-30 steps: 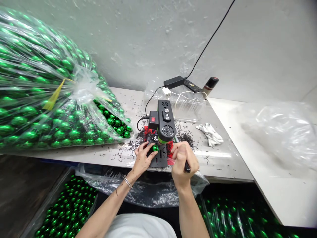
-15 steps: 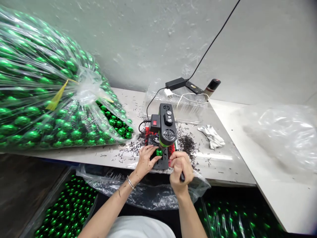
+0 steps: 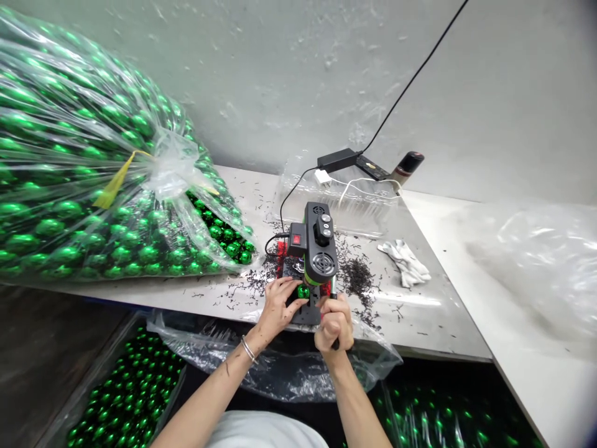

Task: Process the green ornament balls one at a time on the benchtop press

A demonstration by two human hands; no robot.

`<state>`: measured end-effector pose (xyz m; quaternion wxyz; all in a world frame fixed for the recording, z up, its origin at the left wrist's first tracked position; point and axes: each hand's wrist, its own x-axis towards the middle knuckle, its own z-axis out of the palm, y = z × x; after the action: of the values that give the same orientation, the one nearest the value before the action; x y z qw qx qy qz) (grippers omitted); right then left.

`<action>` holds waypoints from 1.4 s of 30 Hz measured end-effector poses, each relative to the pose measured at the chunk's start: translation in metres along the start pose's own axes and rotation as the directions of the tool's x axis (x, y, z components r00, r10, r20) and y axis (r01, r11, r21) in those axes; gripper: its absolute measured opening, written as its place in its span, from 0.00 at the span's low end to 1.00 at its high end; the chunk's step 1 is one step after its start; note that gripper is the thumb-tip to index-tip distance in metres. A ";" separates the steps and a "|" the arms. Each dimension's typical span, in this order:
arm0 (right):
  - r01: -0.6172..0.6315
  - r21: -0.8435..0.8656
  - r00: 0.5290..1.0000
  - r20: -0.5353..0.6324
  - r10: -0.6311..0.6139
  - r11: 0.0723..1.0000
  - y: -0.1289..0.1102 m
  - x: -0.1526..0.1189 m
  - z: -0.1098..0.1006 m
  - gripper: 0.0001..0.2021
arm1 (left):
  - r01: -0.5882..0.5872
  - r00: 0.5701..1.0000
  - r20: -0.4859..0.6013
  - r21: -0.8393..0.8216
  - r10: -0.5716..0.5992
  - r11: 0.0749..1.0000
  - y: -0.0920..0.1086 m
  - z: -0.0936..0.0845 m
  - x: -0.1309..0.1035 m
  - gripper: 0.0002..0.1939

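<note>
A black device with two round vents (image 3: 321, 239) stands on the table on a dark base plate (image 3: 305, 314). Under its head sits a shiny green ball (image 3: 303, 290), pinched between the thumb and fingers of my left hand (image 3: 280, 306). My right hand (image 3: 336, 322) is wrapped round a black lever handle (image 3: 335, 343) at the device's right side. Red material (image 3: 282, 250) shows behind and beside the base. Small dark bits (image 3: 357, 277) lie scattered and heaped around it.
A large clear bag of green balls (image 3: 65, 205) fills the left. White gloves (image 3: 407, 262) lie right of the device, a clear plastic tray (image 3: 364, 208) behind it. A can with a black cap (image 3: 410, 163) stands at the back. More green balls (image 3: 135, 373) are below the table's front edge.
My right hand has moved slightly left, towards the device, with the lever handle. The left hand stays at the green ball. The whole view has shifted a little.
</note>
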<state>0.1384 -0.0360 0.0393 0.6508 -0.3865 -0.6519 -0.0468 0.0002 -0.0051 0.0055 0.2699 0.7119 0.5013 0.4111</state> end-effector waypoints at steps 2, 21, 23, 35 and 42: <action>-0.002 -0.006 1.000 0.005 0.002 1.000 0.002 -0.002 0.000 0.15 | -0.001 1.000 0.002 -0.004 0.001 1.000 0.000 0.000 0.000 0.17; -0.191 0.076 0.975 0.130 0.180 0.979 -0.051 0.094 -0.021 0.15 | -0.187 0.975 -0.099 0.127 0.200 0.974 0.011 -0.023 -0.058 0.23; -0.171 0.068 0.982 0.098 0.164 0.983 -0.048 0.088 -0.018 0.15 | -0.251 0.958 -0.080 0.220 0.274 0.943 0.009 -0.033 -0.068 0.28; -0.135 0.096 0.988 0.085 0.127 0.986 -0.045 0.076 -0.015 0.14 | 0.104 0.988 -0.014 0.800 -0.155 0.591 -0.020 -0.102 0.065 0.10; -0.095 0.080 0.993 0.083 0.088 0.992 -0.044 0.074 -0.014 0.14 | 0.111 0.993 -0.031 0.591 -0.115 0.799 -0.021 -0.106 0.055 0.19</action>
<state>0.1360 -0.0415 0.1261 0.6414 -0.3898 -0.6603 0.0260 -0.0917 0.0503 0.0608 0.0606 0.7307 0.6448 0.2157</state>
